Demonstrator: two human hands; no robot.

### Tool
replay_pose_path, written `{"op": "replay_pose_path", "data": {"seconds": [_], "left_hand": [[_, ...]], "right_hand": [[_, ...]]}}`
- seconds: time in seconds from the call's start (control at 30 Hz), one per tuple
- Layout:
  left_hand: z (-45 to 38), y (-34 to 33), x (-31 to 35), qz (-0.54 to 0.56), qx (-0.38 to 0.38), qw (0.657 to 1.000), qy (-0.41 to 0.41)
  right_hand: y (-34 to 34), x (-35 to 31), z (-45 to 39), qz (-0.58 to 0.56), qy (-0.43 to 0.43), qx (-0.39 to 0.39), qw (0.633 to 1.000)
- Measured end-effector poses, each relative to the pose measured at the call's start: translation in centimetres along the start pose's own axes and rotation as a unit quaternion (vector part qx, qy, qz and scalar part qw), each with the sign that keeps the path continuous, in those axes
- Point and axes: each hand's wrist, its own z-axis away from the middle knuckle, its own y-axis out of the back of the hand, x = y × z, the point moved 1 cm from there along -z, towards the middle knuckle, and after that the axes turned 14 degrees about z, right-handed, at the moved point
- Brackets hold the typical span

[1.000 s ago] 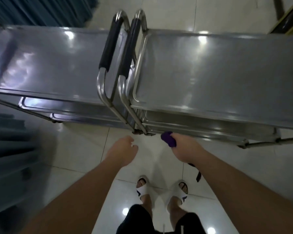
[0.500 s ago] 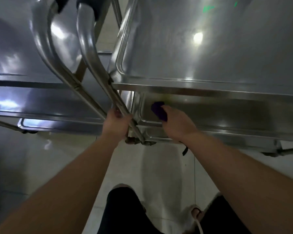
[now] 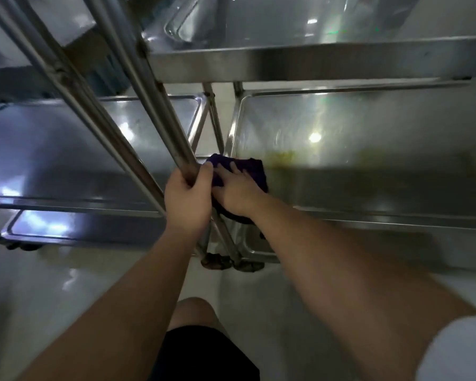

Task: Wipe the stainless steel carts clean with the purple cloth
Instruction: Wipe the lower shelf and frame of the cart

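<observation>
Purple cloth (image 3: 252,171) is pressed flat under the right hand (image 3: 238,192) at the near left corner of the right cart's middle shelf (image 3: 368,160), by a yellowish smear (soft, light, best palmed flat). A cart upright (image 3: 160,116) is gripped by the left hand (image 3: 188,198).
</observation>
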Motion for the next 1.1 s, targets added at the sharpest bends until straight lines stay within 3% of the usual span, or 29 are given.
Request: {"op": "replay_pose_path", "data": {"seconds": [0.13, 0.27, 0.33, 0.43, 0.5, 0.57, 0.63, 0.73, 0.8, 0.87, 0.93, 1.0, 1.1], "left_hand": [[-0.2, -1.0, -0.1, 0.028, 0.029, 0.999, 0.007], [-0.5, -2.1, -0.7, 0.061, 0.034, 0.998, 0.001], [-0.7, -2.1, -1.2, 0.074, 0.035, 0.997, -0.012], [-0.9, -2.4, -1.6, 0.091, 0.03, 0.995, -0.028], [-0.9, -2.6, -1.7, 0.098, 0.037, 0.994, -0.04], [-1.0, -2.7, -1.8, 0.101, 0.045, 0.993, -0.05], [-1.0, -2.8, -1.7, 0.097, 0.048, 0.992, -0.058], [-1.1, -2.8, -1.6, 0.1, 0.054, 0.991, -0.073], [-1.3, -2.7, -1.9, 0.108, 0.044, 0.99, -0.08], [-1.4, -2.5, -2.3, 0.106, 0.029, 0.991, -0.081], [-1.5, -2.4, -2.5, 0.108, 0.022, 0.99, -0.084], [-1.6, -2.3, -2.7, 0.112, 0.021, 0.989, -0.09], [-1.8, -2.4, -2.9, 0.122, 0.021, 0.988, -0.096]], "right_hand": [[-1.3, 1.5, 0.6, 0.081, 0.048, -0.019, 0.995], [-1.0, 7.7, 4.3, 0.161, 0.048, 0.026, 0.985], [0.7, 12.7, 5.5, 0.193, 0.001, 0.063, 0.979], [3.7, 18.8, 5.1, 0.208, -0.136, 0.087, 0.965], [4.0, 18.9, 3.1, 0.198, -0.224, 0.105, 0.949], [3.5, 15.8, 0.1, 0.178, -0.257, 0.129, 0.941], [2.5, 11.2, -2.1, 0.183, -0.19, 0.135, 0.955], [0.6, 6.2, -2.2, 0.206, 0.01, 0.089, 0.974], [-0.1, 6.5, 0.2, 0.209, 0.127, 0.045, 0.969], [0.8, 9.2, 2.3, 0.201, 0.183, 0.016, 0.962], [2.7, 13.1, 2.1, 0.231, 0.145, 0.049, 0.961], [4.8, 16.3, -0.4, 0.246, 0.031, 0.1, 0.964], [6.4, 16.4, -6.7, 0.21, -0.151, 0.102, 0.961]]}}
